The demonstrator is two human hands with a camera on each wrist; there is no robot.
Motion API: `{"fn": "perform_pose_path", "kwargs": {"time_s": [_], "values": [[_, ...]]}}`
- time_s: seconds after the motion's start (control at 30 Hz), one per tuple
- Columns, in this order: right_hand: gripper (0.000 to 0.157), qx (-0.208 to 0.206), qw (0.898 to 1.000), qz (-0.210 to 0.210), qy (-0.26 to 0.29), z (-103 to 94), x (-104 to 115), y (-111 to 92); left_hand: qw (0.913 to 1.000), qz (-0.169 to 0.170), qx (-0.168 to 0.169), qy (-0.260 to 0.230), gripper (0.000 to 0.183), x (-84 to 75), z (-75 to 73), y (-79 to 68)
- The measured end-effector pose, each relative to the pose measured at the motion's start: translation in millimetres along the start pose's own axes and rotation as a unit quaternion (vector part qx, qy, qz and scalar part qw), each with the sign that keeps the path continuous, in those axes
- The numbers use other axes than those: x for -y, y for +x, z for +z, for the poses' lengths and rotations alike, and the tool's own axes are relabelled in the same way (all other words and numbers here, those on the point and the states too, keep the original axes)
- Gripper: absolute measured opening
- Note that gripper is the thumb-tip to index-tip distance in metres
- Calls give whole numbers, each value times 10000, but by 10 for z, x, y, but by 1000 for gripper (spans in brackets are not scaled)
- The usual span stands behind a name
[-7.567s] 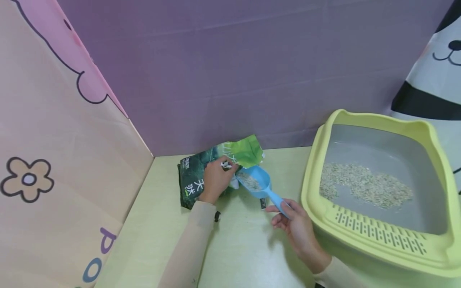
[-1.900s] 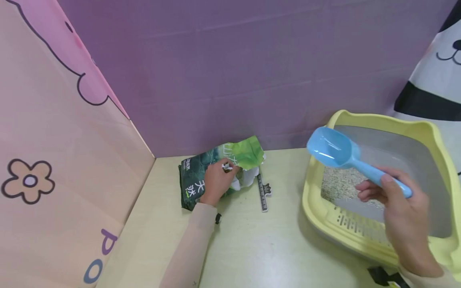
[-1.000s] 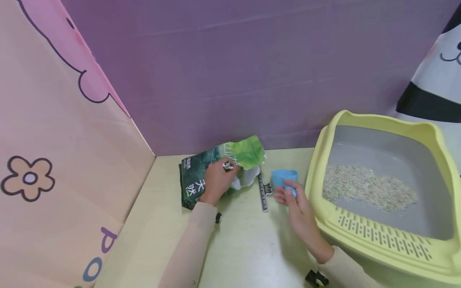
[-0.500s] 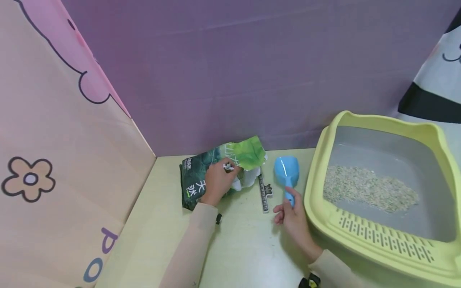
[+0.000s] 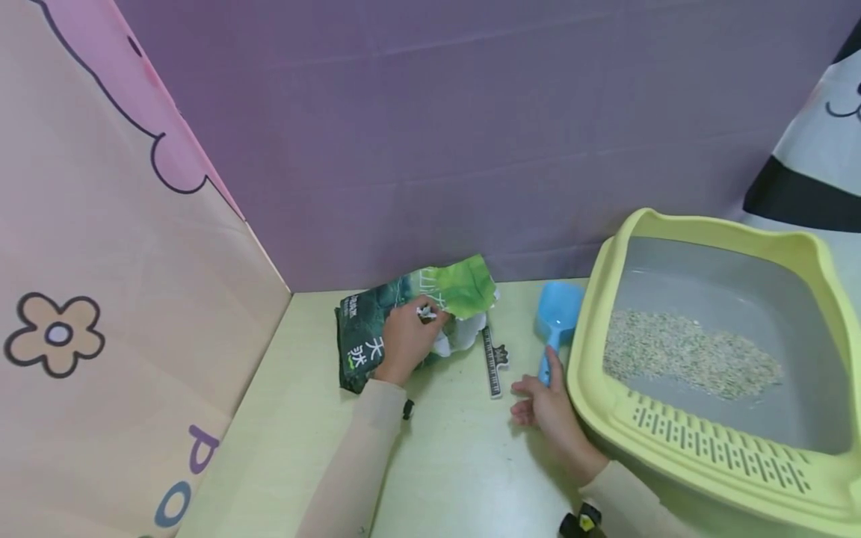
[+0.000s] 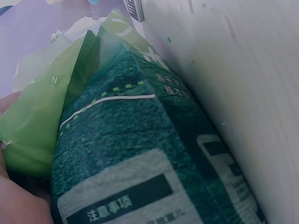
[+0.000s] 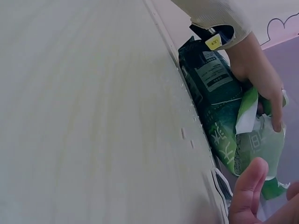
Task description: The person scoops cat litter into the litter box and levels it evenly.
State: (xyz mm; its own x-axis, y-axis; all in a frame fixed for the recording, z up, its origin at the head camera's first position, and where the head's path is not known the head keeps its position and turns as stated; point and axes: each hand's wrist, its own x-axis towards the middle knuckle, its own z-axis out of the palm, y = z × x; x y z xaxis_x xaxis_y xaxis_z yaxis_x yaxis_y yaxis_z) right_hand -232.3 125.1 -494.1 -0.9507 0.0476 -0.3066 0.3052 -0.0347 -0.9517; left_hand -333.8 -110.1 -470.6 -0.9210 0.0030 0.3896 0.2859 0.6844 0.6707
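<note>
My left hand (image 5: 409, 340) pinches the torn upper edge of a green cat litter bag (image 5: 359, 321), which lies on its side against the back wall. White lining shows at the bag's mouth. A light blue scoop (image 5: 560, 305) lies on the table beside the litter box, handle towards me. My right hand (image 5: 554, 415) is at that handle, index finger along its right side and the other fingers spread to the left. In the right wrist view, its thumb (image 7: 250, 184) is extended; the scoop is out of that view.
A yellow-rimmed litter box (image 5: 584, 381) with a grey inside stands at the right, litter pellets (image 5: 693, 355) spread over its floor. Between bag and scoop lies a narrow black-and-white strip (image 5: 493, 366) with a small animal-head shape. A purple wall (image 5: 430, 149) closes off the back.
Earlier the right hand held the scoop with litter at the bag, then over the box. The scoop is now down on the table, shifted right against the box, fingers loosened. Left hand unchanged.
</note>
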Motion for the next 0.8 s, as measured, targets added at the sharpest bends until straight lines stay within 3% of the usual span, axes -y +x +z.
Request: {"fn": "perform_pose_path", "kwargs": {"time_s": [0.37,0.6,0.8], "values": [[83,184,9992,-171,-304,-13,1,-7,10000,9,38,1,18,-5,6,-3],[50,389,9971,-567,-322,166,193,11,10000,23,27,49,19,-34,-26,-2],[33,-48,9975,-685,151,462,374,213,9999,57,18,152,17,-44,-22,-12]]}}
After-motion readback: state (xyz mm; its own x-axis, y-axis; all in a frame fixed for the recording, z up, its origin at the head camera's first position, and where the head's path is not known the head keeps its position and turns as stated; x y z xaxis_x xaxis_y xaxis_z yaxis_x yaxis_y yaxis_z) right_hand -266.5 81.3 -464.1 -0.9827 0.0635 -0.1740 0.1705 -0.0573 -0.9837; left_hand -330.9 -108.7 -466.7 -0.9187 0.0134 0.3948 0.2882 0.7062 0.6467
